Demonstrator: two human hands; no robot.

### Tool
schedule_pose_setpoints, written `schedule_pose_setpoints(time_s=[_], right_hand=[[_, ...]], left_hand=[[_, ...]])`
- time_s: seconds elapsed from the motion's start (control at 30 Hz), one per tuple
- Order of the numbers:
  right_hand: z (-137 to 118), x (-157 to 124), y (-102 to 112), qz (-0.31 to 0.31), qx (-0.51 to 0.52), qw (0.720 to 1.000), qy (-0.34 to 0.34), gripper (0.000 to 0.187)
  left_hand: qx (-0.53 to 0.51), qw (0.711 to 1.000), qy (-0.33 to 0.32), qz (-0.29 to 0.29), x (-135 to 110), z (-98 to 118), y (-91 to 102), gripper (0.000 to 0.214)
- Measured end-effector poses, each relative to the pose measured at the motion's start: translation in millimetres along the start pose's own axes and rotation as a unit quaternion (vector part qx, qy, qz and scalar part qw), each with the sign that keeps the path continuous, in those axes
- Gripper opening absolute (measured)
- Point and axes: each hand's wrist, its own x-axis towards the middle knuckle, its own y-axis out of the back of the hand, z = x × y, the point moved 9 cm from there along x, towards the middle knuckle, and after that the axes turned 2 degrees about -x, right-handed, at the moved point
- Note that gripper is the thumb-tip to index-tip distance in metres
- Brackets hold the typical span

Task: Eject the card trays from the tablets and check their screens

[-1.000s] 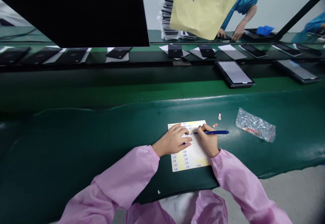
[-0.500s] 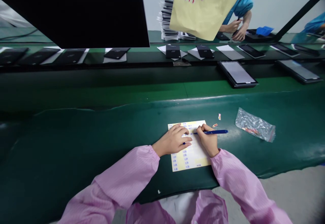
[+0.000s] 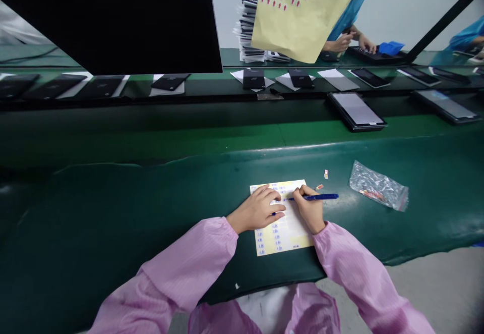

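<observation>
A yellow-and-white paper form (image 3: 295, 230) with handwritten blue marks lies on the green table mat. Across its left part rests my left hand (image 3: 259, 208), fingers spread; something small and dark blue shows between two of them, too covered to name. My right hand (image 3: 308, 208) pinches a blue pen (image 3: 321, 197), its tip at the paper's upper middle. Just beyond the right hand sit two small cards or labels, one orange-white (image 3: 319, 186) and one pinkish white (image 3: 325, 174). A clear plastic zip bag (image 3: 378, 185) with something reddish inside lies to their right.
Two tablets, one of them a tablet (image 3: 357, 111) in front, lie beyond the mat. Several dark devices on white sheets line the shelf (image 3: 212, 89). A large black panel (image 3: 113, 21) and a yellow sheet (image 3: 291, 21) hang ahead. Behind, a co-worker's hands (image 3: 353, 44) handle things by a black tray.
My hands, the form and the pen have barely moved. The background has shifted slightly with my head. One of the co-worker's hands has moved right, over the black tray.
</observation>
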Motion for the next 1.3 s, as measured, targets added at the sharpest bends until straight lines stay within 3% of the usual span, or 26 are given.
schedule_pose_setpoints(time_s=[0.33,0.6,0.73,0.87,1.07,1.3], right_hand=[[-1.1,0.8,0.8,-0.001,0.010,1.000,-0.006,0.036],[1.4,1.6,17.0,0.055,0.026,0.998,-0.033,0.042],[-1.5,-3.6,16.3,0.024,0.047,0.997,-0.051,0.035],[-5.2,-11.2,9.4,-0.020,0.049,0.997,-0.047,0.040],[-3.7,-12.2,5.1,-0.014,0.023,0.999,-0.022,0.047],[-3.4,-12.5,-1.3,-0.037,0.000,0.999,-0.005,0.041]], left_hand=[[0.009,1.000,-0.003,0.002,0.3,0.6,0.3,0.029],[0.032,0.999,-0.043,0.011,-0.7,8.4,1.7,0.028],[0.044,0.996,-0.077,0.004,-2.5,14.4,-1.5,0.031],[0.054,0.995,-0.084,0.008,-3.0,16.0,-1.3,0.031],[0.058,0.995,-0.082,0.014,-2.5,16.4,1.3,0.031],[0.052,0.995,-0.077,0.020,-2.1,15.5,2.1,0.031]])
